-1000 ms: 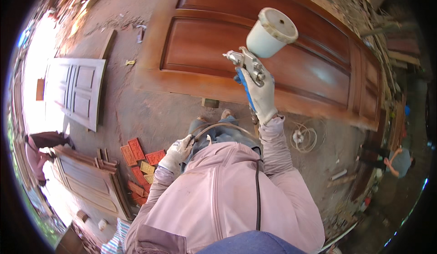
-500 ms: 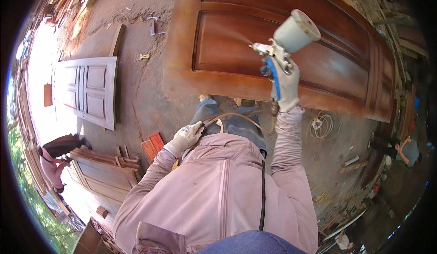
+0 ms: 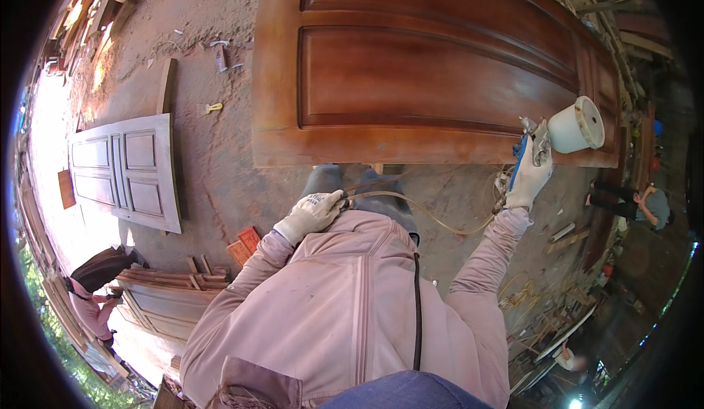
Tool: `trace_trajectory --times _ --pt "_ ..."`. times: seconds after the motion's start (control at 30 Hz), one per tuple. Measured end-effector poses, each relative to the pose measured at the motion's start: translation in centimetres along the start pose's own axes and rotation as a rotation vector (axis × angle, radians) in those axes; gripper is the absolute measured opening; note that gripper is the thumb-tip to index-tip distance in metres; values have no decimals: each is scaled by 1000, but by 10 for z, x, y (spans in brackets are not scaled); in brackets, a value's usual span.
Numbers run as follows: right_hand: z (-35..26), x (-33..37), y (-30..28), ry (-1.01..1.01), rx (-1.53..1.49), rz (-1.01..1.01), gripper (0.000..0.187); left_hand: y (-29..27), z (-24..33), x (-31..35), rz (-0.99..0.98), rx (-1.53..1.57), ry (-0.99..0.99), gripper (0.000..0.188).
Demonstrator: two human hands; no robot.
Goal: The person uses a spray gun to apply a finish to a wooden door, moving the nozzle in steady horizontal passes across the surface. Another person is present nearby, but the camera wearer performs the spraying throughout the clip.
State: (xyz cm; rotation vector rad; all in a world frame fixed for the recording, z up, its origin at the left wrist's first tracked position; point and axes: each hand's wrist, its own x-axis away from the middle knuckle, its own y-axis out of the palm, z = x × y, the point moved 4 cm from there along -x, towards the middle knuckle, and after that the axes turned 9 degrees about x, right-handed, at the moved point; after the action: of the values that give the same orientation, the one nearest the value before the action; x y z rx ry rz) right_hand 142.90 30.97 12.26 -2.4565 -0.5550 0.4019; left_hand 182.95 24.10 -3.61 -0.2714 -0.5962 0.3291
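Note:
My gloved right hand (image 3: 529, 180) is wrapped round the handle of a spray gun (image 3: 542, 144), over the near edge of a large brown panelled door (image 3: 433, 79). A white paint cup (image 3: 573, 130) with a round lid is fixed to the gun and leans to the right. From the gun a thin hose (image 3: 444, 223) sags across my lap towards my left side. My gloved left hand (image 3: 309, 216) rests at my waist, its fingers closed round the hose. No spray mist shows at the nozzle.
To the left a grey panelled door (image 3: 132, 167) lies raised off the dirt floor. Stacked door panels (image 3: 169, 299) stand nearer, beside red blocks (image 3: 244, 245). A yellow-handled scraper (image 3: 213, 108) lies on the ground. People are at far left and right.
My right hand has swung the spray gun right and towards me, from over the door's panel to its near edge. The mist at the nozzle is gone. My left hand stays at my waist.

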Motion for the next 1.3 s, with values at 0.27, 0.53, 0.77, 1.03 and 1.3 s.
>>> trace_trajectory --times 0.27,0.53,0.77,1.03,1.3 --pt "-37 74 45 30 -131 -284 27 -9 -9 1 -23 7 -17 23" --pt "-72 101 82 284 -345 -727 22 -7 -8 -2 -49 44 -3 25" --pt "-34 81 21 179 -145 -308 23 -14 -7 -2 -62 22 -4 22" --pt "-41 101 4 -33 187 -75 29 -16 -14 -4 -95 -19 45 20" --pt "-75 151 55 144 -142 -606 39 -18 -16 5 -150 -14 5 20"
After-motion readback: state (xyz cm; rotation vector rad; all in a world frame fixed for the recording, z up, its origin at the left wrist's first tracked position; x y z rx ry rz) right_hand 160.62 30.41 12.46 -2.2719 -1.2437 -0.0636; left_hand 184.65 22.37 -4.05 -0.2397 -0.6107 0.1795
